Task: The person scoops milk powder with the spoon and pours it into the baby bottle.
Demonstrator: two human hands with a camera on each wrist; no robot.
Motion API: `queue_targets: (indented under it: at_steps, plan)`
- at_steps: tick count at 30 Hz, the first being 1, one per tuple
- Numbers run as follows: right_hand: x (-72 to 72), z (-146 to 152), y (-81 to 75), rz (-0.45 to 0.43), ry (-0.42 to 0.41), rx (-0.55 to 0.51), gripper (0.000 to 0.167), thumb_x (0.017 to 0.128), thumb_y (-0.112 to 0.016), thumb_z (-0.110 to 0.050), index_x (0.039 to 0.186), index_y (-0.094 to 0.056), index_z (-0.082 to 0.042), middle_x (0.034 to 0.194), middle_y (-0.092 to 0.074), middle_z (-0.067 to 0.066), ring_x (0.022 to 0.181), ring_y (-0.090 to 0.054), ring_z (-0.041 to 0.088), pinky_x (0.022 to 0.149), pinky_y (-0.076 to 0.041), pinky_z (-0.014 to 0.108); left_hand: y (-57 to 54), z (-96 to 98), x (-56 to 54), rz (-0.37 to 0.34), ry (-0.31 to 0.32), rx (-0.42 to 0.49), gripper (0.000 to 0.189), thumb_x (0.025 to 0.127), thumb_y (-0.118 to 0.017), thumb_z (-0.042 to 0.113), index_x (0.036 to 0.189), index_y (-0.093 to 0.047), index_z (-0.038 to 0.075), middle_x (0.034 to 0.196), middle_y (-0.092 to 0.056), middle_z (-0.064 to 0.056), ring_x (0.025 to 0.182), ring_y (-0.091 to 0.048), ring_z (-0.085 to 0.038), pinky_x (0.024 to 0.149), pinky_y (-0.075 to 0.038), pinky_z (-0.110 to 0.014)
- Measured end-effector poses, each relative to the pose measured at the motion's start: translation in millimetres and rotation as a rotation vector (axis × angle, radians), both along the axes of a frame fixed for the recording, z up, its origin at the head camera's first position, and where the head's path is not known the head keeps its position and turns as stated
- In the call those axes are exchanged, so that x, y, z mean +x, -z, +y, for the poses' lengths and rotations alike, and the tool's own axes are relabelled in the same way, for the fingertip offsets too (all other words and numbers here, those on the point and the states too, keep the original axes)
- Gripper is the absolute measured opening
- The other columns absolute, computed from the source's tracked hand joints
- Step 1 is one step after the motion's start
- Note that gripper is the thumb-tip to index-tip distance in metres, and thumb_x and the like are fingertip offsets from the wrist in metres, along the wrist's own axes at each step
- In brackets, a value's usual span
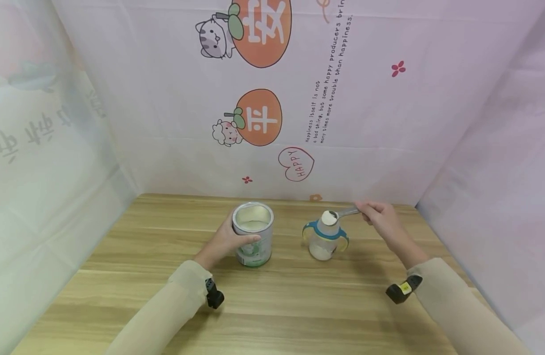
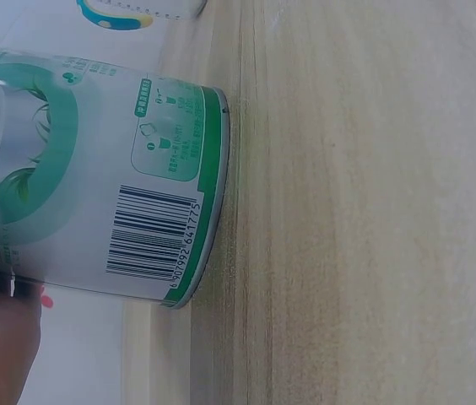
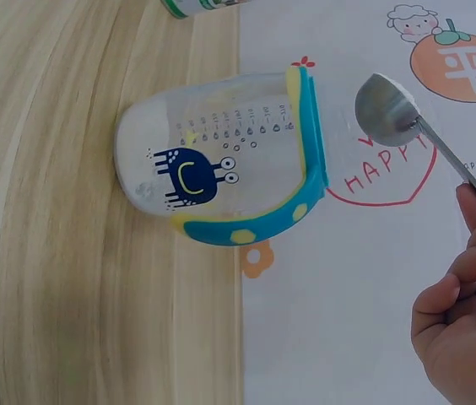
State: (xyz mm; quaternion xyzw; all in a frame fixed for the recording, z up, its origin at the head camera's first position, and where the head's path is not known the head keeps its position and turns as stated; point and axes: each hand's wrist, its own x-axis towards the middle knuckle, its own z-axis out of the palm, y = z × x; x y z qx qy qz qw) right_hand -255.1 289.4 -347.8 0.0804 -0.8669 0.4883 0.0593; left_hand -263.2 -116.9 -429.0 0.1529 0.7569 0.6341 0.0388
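Note:
On the table stands a milk powder can (image 1: 254, 252), open at the top with pale powder inside. My left hand (image 1: 225, 240) grips its left side, the thumb across the front. To the right is an upright clear baby bottle (image 1: 321, 250) with a blue and yellow two-handled collar; white powder lies in its bottom (image 3: 147, 135). My right hand (image 1: 384, 223) pinches the handle of a metal scoop (image 3: 387, 111). The scoop holds heaped white powder (image 1: 328, 217) just above the bottle's mouth, apart from the rim in the right wrist view.
The wooden table (image 1: 272, 310) ends at a printed cloth (image 1: 365, 162) hanging behind it. More cloth hangs at the left and right sides. Each wrist wears a small black camera, one (image 1: 214, 294) on the left sleeve and one (image 1: 403, 289) on the right.

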Motion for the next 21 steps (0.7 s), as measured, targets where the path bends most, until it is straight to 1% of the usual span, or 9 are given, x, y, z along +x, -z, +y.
queue_targets:
  at_steps: [6, 9, 13, 17, 21]
  plan:
    - [1.6, 2, 2.0, 0.017, 0.023, 0.017, 0.047, 0.105, -0.051, -0.042, 0.080, -0.056, -0.002, 0.072, -0.048, 0.003, 0.071, -0.042, 0.019, 0.067, -0.037, 0.034, -0.8, 1.1, -0.2, -0.003, -0.007, 0.000, 0.092, 0.078, -0.089, 0.030, 0.151, -0.032, 0.035, 0.140, -0.050, -0.004, 0.132, -0.047, -0.031, 0.106, -0.036, -0.061]
    - [2.1, 3, 3.0, 0.029, 0.029, 0.029, 0.050, 0.104, -0.051, -0.045, 0.081, -0.056, -0.001, 0.072, -0.049, 0.003, 0.072, -0.042, 0.019, 0.067, -0.037, 0.033, -1.3, 1.5, -0.3, -0.001, -0.015, 0.000, 0.093, 0.078, -0.089, 0.029, 0.151, -0.032, 0.033, 0.140, -0.050, -0.006, 0.131, -0.047, -0.031, 0.106, -0.036, -0.062]
    - [3.0, 3, 5.0, 0.051, 0.032, 0.053, 0.050, 0.104, -0.052, -0.046, 0.082, -0.056, -0.002, 0.073, -0.049, 0.003, 0.072, -0.043, 0.020, 0.066, -0.038, 0.033, -1.6, 1.6, -0.2, 0.001, -0.015, 0.001, 0.094, 0.078, -0.089, 0.029, 0.152, -0.031, 0.030, 0.141, -0.050, -0.008, 0.132, -0.047, -0.032, 0.106, -0.036, -0.062]
    - [3.2, 2, 8.4, 0.072, 0.034, 0.069, 0.049, 0.104, -0.053, -0.045, 0.081, -0.055, -0.001, 0.071, -0.047, 0.002, 0.064, -0.039, 0.018, 0.056, -0.035, 0.033, -1.0, 1.2, 0.0, 0.000, -0.019, -0.010, 0.094, 0.077, -0.089, 0.031, 0.152, -0.032, 0.033, 0.141, -0.050, -0.005, 0.131, -0.048, -0.031, 0.105, -0.037, -0.062]
    - [2.8, 1, 11.4, 0.086, 0.037, 0.061, 0.048, 0.103, -0.054, -0.044, 0.081, -0.055, -0.001, 0.068, -0.046, 0.001, 0.058, -0.036, 0.016, 0.050, -0.032, 0.032, -1.0, 1.2, 0.4, 0.001, -0.021, -0.024, 0.093, 0.077, -0.089, 0.032, 0.151, -0.032, 0.034, 0.140, -0.050, -0.004, 0.131, -0.048, -0.031, 0.105, -0.037, -0.062]
